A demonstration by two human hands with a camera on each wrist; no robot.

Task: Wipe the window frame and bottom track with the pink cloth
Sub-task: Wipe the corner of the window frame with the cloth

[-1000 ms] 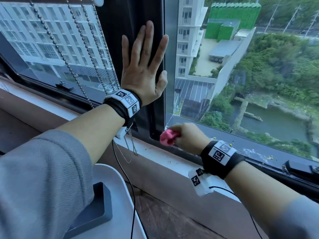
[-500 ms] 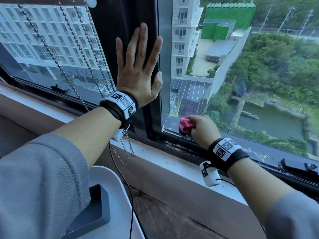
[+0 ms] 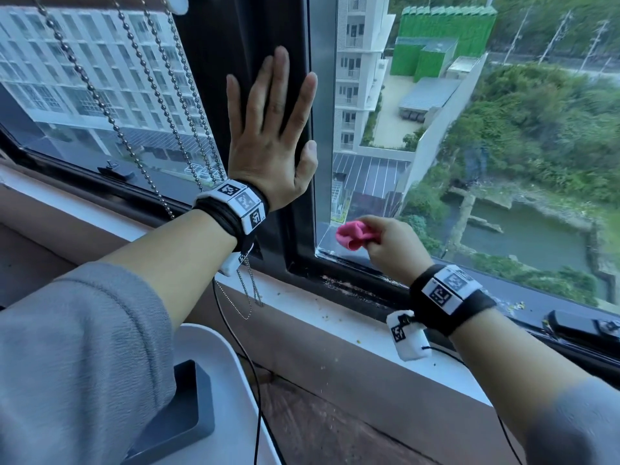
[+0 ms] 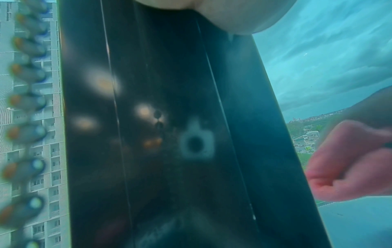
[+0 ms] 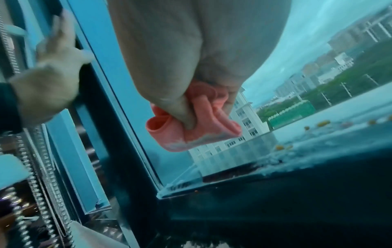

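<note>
My right hand (image 3: 391, 245) has lifted the bunched pink cloth (image 3: 352, 233) off the bottom track (image 3: 355, 263) — left hand (image 3: 271, 135) stays flat, fingers spread, on the frame (image 3: 235, 62).

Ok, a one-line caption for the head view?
Left hand flat on the window frame; right hand holds the pink cloth above the dirty bottom track.

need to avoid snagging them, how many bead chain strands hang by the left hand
3: bead chain strands and hang against the left pane, all left of the left hand. Their lower ends pass behind the forearm.
</note>
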